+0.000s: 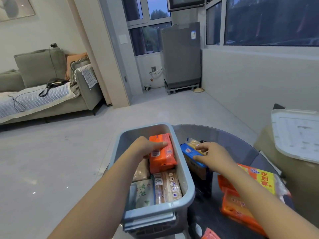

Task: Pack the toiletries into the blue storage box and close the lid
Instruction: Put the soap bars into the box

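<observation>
The blue storage box [185, 178] stands open on a dark round glass table [229, 137]. Inside lie an orange pack [164, 158], a beige pack [168, 186] and a pale green-printed pack [144, 192]. My left hand [146, 146] reaches into the box and holds the orange pack, thumb along its top. Just right of the box, my right hand [211, 155] grips a blue pack [190, 153] that lies on other packs, with a yellow pack [194, 143] behind it. The white lid [296, 135] lies apart at the far right.
Orange and yellow multipacks [241, 195] lie on the table under my right forearm. A pink pack [209, 234] shows at the bottom edge. A sofa [51, 94] stands far left and a grey washing machine [181, 56] by the window. Pale floor spreads to the left.
</observation>
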Available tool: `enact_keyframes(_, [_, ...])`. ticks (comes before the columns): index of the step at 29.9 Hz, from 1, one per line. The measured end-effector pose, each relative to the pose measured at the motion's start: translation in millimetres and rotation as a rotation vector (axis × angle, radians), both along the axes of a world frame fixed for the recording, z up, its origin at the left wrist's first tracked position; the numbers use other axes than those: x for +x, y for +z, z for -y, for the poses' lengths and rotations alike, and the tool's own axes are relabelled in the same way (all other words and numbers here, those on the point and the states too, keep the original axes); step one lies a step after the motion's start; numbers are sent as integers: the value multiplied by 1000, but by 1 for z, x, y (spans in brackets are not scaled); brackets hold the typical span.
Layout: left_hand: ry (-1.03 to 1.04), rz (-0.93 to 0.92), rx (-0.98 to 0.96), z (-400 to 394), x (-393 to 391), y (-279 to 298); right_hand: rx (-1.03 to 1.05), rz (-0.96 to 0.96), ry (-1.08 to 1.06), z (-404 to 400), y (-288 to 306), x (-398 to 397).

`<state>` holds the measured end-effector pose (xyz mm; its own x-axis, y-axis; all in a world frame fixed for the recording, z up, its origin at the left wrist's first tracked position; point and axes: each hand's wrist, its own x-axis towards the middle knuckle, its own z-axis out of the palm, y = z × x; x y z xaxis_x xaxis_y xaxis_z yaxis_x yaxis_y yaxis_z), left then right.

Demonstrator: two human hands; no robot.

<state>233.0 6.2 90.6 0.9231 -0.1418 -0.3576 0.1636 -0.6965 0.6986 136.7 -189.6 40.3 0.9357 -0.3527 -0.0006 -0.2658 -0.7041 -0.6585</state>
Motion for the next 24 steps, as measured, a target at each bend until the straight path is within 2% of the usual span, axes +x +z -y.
enact_keyframes(3, [-14,21,3,1,0,-2,-318,-74,-4,-2,-16,8])
enact_keyframes(5, [5,41,-35,2,1,-4,-380,-98,2,-3,-23,11])
enact_keyframes(11, [142,154,-80,4,2,-2,-330,-142,39,4,-30,20])
enact_keyframes(18, [173,250,-285,6,0,0,-179,-77,-5,9,-29,20])
enact_keyframes(24, [153,299,-345,9,-1,1,-84,-33,-31,13,-30,19])
